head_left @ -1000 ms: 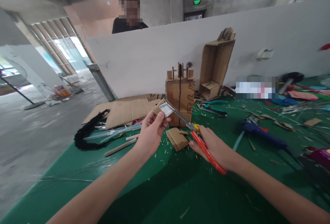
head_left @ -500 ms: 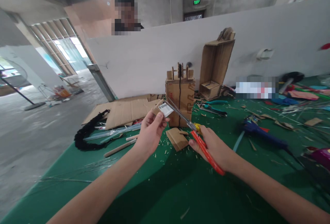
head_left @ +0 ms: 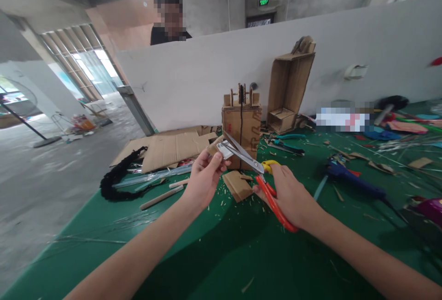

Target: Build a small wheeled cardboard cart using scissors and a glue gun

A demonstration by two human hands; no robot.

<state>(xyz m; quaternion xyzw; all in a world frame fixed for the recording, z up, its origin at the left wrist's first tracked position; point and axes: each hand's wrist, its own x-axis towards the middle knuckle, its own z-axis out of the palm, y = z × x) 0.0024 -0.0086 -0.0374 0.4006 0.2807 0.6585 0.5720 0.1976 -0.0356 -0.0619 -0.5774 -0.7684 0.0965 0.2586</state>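
At frame centre, our left hand (head_left: 203, 178) pinches a small cardboard piece (head_left: 224, 149), light and stiff, best held by its edge; our right hand (head_left: 293, 194) grips the scissors (head_left: 257, 171), blades parted around it, above the bench (head_left: 214, 254).

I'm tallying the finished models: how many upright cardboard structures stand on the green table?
2. The short brown cardboard box with wooden posts on top stands just behind the scissor blades. The taller open cardboard box leans against the white partition to its right. Clutter farther right could hide others.
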